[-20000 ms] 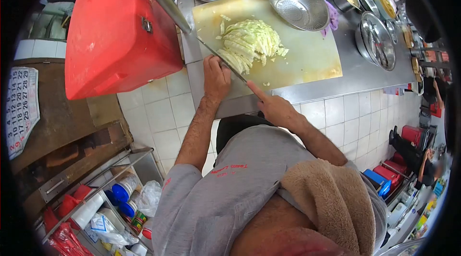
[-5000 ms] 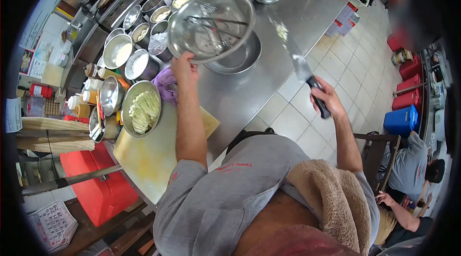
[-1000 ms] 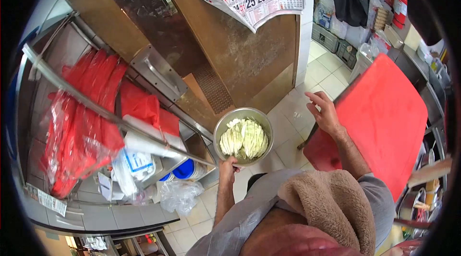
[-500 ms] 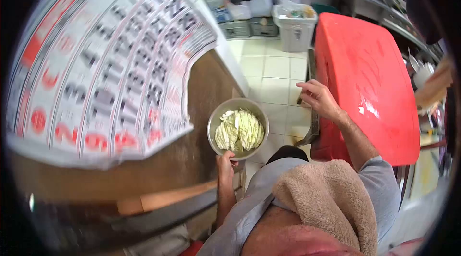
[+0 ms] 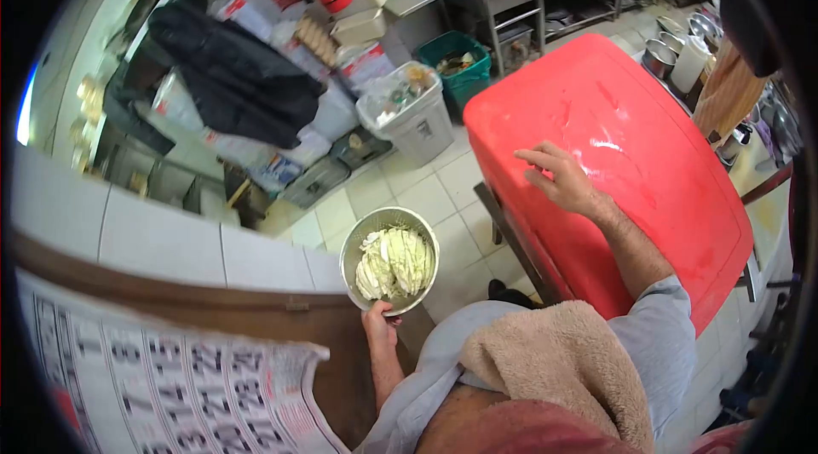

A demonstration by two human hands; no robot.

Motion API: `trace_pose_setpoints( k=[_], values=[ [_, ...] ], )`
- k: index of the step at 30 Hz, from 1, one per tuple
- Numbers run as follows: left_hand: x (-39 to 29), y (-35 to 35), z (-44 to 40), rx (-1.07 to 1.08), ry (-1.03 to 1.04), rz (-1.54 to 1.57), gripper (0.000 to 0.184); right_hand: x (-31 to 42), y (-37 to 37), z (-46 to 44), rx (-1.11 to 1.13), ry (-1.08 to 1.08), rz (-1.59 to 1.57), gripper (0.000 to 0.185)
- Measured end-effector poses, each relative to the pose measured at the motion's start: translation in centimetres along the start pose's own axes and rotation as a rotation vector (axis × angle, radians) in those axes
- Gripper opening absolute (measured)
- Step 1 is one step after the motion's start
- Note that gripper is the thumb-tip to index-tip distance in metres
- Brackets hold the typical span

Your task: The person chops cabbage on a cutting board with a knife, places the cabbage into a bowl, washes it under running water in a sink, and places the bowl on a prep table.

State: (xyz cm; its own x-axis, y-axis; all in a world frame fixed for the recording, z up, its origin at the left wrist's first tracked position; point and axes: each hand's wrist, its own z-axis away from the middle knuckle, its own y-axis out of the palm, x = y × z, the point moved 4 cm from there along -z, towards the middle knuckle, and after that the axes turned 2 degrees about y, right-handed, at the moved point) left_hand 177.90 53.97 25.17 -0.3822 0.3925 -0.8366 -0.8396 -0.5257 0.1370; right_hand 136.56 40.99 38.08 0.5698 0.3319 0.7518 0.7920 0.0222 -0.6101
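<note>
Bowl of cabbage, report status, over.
Left hand gripping bowl rim, sliced cabbage inside. Right hand raised, empty. Red box close on right side.

Shirt [image 5: 660,339]: light grey, short-sleeved
Towel [image 5: 562,360]: tan, fluffy
Footwear [image 5: 509,293]: dark
Left hand [image 5: 381,324]: bare
Right hand [image 5: 564,181]: bare

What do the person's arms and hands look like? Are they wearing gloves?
No gloves! The left hand and right hand are bare, with no watch showing. The right arm has a short grey cloth sleeve at the top. The left forearm is bare too.
</note>
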Motion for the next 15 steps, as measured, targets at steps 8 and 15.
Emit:
trace_pose_setpoints(
  k=[8,15],
  values=[
    [-5.7,11.0,-18.2,0.202,-0.09,-0.072,0.007,-7.5,-2.1,-9.0,-0.126,0.098,0.089,0.032],
    [-11.4,22.1,-33.9,0.432,-0.049,-0.229,0.027,-13.8,-4.4,-16.8,-0.308,0.344,0.294,0.032]
  ],
)
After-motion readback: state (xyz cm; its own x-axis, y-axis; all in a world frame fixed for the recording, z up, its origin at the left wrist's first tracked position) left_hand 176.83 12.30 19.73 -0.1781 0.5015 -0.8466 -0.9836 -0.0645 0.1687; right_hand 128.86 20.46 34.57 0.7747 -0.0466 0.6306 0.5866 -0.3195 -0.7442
